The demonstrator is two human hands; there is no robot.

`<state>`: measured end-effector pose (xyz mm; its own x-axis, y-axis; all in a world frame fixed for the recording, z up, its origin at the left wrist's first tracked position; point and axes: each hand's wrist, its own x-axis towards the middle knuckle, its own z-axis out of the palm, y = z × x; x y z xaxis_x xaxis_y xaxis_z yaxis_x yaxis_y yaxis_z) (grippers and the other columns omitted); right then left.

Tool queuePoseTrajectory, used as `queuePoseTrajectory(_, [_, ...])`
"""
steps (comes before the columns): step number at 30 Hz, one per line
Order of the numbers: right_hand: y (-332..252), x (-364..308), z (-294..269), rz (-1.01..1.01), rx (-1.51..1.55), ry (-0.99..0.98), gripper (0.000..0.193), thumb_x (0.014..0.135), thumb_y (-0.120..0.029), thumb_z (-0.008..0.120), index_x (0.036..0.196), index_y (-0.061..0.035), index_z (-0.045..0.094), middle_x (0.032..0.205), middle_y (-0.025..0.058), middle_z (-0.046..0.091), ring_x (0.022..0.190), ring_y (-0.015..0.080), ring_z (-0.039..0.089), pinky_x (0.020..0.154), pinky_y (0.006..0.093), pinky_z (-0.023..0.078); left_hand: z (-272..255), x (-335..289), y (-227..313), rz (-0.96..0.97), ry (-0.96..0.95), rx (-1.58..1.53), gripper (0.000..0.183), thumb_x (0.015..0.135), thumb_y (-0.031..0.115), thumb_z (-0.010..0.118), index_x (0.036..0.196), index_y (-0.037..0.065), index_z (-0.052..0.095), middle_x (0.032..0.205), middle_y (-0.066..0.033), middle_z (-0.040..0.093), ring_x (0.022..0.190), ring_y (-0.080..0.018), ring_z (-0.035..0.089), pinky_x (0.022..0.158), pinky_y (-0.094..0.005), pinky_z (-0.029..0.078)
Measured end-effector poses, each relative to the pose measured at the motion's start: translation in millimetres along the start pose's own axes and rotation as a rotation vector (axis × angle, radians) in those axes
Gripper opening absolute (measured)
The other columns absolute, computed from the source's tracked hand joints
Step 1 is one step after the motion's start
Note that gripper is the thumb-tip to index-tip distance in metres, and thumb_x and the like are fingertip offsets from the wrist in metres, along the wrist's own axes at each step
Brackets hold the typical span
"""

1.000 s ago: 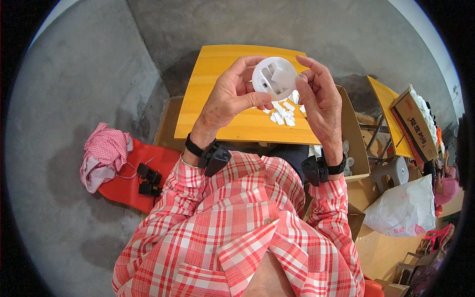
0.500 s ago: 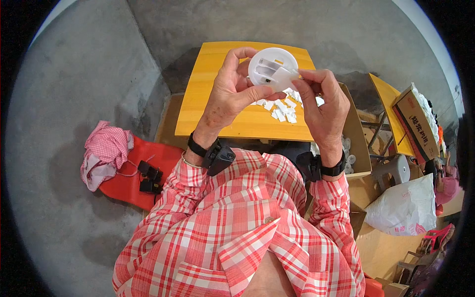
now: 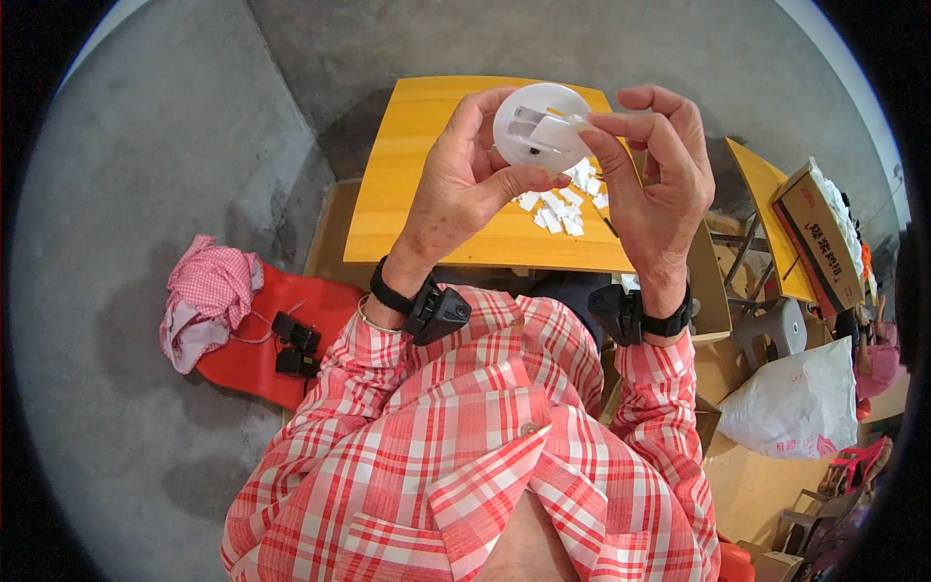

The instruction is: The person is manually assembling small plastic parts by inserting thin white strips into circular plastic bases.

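White round housing (image 3: 531, 101), upper middle of frame, held up above the table, recessed side facing the camera, long slots in it. Flat white piece (image 3: 557, 134) lies over part of the slots, toward the housing's right side; cannot tell if it is seated. Left hand (image 3: 464, 173) grips the housing from its left, thumb along the lower rim, fingers around the upper left edge and partly hidden behind. Right hand (image 3: 664, 160) at the right rim, thumb and index pinching the flat piece's right end, other fingers bent and raised.

Below the housing in view: loose pile of small white pieces (image 3: 560, 210) on yellow table (image 3: 412, 189), upper center. Thin dark stick (image 3: 609, 225) just right of the pile, beside the right hand. Black wrist devices strapped on both wrists, mid-frame. Red-and-white plaid shirt (image 3: 456, 466) fills lower center.

Left of frame: red chair (image 3: 254, 373) with pink checked cloth (image 3: 215, 291) and black blocky items (image 3: 297, 335) on it. Right of frame: cardboard box (image 3: 818, 238) on second yellow table (image 3: 766, 209), gray stool (image 3: 787, 330), white sack (image 3: 797, 405) below.
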<state>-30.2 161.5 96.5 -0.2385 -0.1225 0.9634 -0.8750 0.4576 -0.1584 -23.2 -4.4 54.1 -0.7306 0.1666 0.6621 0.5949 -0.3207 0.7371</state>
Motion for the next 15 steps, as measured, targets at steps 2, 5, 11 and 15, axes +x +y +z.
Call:
queuePoseTrajectory(2, [4.9,2.0,2.3,-0.059,-0.013,0.011,0.015,0.065,-0.003,0.075,0.076,-0.0032,0.065,0.091,0.0101,0.059,0.075,0.0183,0.057,0.059,0.0274,0.046,1.1,-1.3,-0.3,0.006,0.005,-0.008,0.054,0.080,-0.002,0.064,0.125,0.000,0.032,0.117,-0.0155,0.052,0.102,-0.0243,0.059,0.087,-0.0339,0.052])
queuePoseTrajectory(5, [5.6,3.1,5.2,-0.107,-0.029,0.014,0.016,0.063,-0.005,0.076,0.076,-0.0042,0.066,0.094,0.0098,0.059,0.083,0.0218,0.055,0.067,0.0312,0.045,1.6,-1.7,0.9,-0.006,-0.024,-0.003,0.056,0.081,-0.001,0.063,0.127,0.000,0.032,0.120,-0.0156,0.050,0.106,-0.0273,0.056,0.088,-0.0406,0.052])
queuePoseTrajectory(11, [5.2,5.4,6.5,-0.126,-0.057,0.005,0.016,0.062,-0.006,0.076,0.074,-0.0049,0.065,0.096,0.0095,0.058,0.083,0.0230,0.053,0.070,0.0321,0.044,3.3,-1.7,3.1,0.004,0.008,-0.005,0.055,0.079,-0.005,0.063,0.125,0.000,0.032,0.116,-0.0156,0.052,0.102,-0.0254,0.059,0.086,-0.0345,0.052])
queuePoseTrajectory(15, [9.7,3.7,8.2,-0.152,-0.071,-0.006,0.016,0.063,-0.007,0.076,0.073,-0.0045,0.064,0.096,0.0099,0.058,0.083,0.0237,0.053,0.070,0.0327,0.044,4.3,-1.3,2.7,0.003,0.011,0.031,0.055,0.079,-0.005,0.063,0.125,-0.001,0.032,0.116,-0.0162,0.052,0.102,-0.0258,0.059,0.086,-0.0349,0.053])
